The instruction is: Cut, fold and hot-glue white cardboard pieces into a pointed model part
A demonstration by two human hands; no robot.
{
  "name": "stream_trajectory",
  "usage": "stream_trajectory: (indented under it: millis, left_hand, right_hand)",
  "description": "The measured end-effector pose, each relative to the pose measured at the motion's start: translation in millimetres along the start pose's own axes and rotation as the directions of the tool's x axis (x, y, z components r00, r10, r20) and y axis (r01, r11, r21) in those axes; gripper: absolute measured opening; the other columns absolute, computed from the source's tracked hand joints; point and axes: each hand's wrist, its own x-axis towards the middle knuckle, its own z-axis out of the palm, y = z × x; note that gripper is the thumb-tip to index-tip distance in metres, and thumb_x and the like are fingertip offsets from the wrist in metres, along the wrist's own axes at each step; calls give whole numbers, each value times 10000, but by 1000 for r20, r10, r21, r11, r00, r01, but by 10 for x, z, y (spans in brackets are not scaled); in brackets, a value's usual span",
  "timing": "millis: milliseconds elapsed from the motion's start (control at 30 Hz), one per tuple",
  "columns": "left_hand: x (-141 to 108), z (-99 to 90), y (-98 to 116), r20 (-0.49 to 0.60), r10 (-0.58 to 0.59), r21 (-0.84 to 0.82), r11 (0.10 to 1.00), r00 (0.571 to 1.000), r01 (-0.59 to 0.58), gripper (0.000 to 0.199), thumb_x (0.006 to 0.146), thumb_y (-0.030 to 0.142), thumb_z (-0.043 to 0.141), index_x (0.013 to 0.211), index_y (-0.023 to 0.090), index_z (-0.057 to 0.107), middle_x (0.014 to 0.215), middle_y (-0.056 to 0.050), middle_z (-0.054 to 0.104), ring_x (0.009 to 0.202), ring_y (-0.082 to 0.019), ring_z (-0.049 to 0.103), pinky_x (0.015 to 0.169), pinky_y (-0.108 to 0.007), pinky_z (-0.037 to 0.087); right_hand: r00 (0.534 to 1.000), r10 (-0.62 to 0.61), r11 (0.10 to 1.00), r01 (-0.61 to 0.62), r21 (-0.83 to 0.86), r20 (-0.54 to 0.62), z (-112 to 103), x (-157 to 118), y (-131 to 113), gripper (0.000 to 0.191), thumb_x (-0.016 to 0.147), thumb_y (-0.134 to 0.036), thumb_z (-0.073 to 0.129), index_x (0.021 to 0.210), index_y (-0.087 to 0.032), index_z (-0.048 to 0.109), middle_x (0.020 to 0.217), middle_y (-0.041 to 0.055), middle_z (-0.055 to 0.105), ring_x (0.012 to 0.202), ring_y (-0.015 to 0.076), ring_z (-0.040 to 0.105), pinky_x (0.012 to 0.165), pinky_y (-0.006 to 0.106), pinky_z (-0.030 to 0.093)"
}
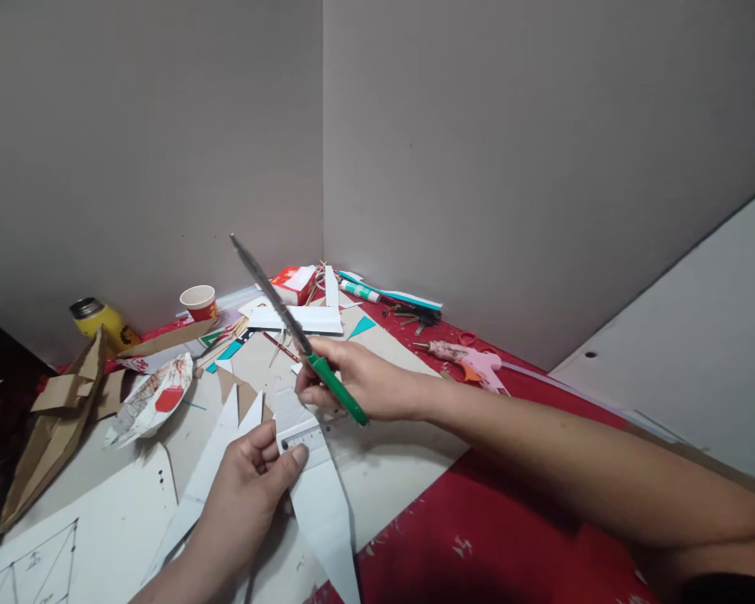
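My left hand is closed on a long white card piece, thumb on top beside a small clear ruler that lies across it. Green-handled scissors are in my right hand, blades pointing up and to the left. The fingertips of that hand are at the upper end of the card. Another white card piece with pointed tips lies left of the held one, partly behind my left hand.
A yellow bottle, paper cup and cardboard boat shape stand at the left. A pink glue gun and keys lie at the right on red cloth. A drawn sheet is at the lower left.
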Motion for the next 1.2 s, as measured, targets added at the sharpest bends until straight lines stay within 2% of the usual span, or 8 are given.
stream_trajectory:
  millis: [200, 400, 467, 533, 600, 667, 900, 1200]
  left_hand:
    - [18, -108, 112, -136, 90, 125, 990, 987, -73, 390, 802, 420, 691, 1080, 152, 642, 525, 66, 526, 438, -74, 459, 447, -179, 399]
    - [24, -203, 195, -117, 133, 200, 974, 984, -108, 317, 846, 426, 638, 1055, 188, 617, 567, 71, 566, 471, -87, 552, 513, -191, 436]
    - [11, -203, 217, -123, 150, 201, 972, 981, -123, 278, 851, 420, 634, 1018, 199, 611, 568, 71, 584, 473, -88, 559, 534, -194, 439]
    - [-14, -181, 239, -136, 173, 197, 970, 976, -144, 240, 853, 417, 631, 955, 201, 609, 578, 62, 607, 491, -92, 569, 568, -200, 444]
    - [-57, -138, 262, -129, 183, 195, 968, 975, -156, 239, 856, 425, 621, 934, 200, 605, 616, 43, 640, 531, -104, 580, 590, -209, 443]
    - [-113, -85, 279, -114, 181, 200, 967, 977, -156, 266, 862, 441, 607, 977, 201, 600, 637, 28, 664, 568, -118, 581, 616, -219, 442]
    - [-263, 45, 249, -61, 132, 191, 974, 989, -118, 305, 865, 492, 579, 778, 200, 565, 540, 16, 630, 587, -142, 561, 645, -245, 439]
    - [-273, 134, 231, 12, 87, -42, 995, 996, -86, 415, 783, 391, 713, 1126, 172, 631, 655, 7, 659, 531, -101, 512, 540, -211, 442]
  right_hand:
    - [975, -68, 952, 1, -306, -210, -272, -238, -63, 73, 824, -224, 590, 857, -189, 535, 835, 30, 619, 705, 156, 568, 622, 291, 452]
    - [856, -99, 957, -59, -286, -507, -272, -705, -150, 183, 812, -272, 663, 811, -224, 487, 750, -18, 546, 624, 126, 519, 580, 262, 433]
    - [827, -7, 980, -105, -166, -563, -131, -827, -109, 216, 816, -293, 667, 753, -219, 474, 670, -30, 523, 570, 116, 497, 537, 252, 413]
    - [827, 160, 987, -120, 107, -539, 70, -897, -20, 243, 835, -337, 656, 740, -217, 468, 601, -42, 512, 502, 104, 477, 467, 234, 381]
    - [824, 297, 903, -78, 422, -483, 279, -904, 88, 243, 835, -387, 661, 810, -217, 490, 669, -19, 583, 522, 115, 533, 468, 235, 415]
    - [786, 353, 822, -1, 570, -508, 439, -858, 168, 294, 782, -397, 721, 811, -203, 502, 752, 15, 632, 587, 136, 598, 530, 259, 485]
    - [688, 317, 733, 259, 629, -653, 525, -647, 16, 304, 718, -275, 788, 778, -195, 501, 752, -13, 627, 655, 141, 659, 561, 240, 537]
    - [603, 358, 732, 294, 615, -713, 571, -588, -92, 278, 715, -188, 765, 800, -212, 501, 690, -47, 589, 606, 99, 591, 575, 221, 505]
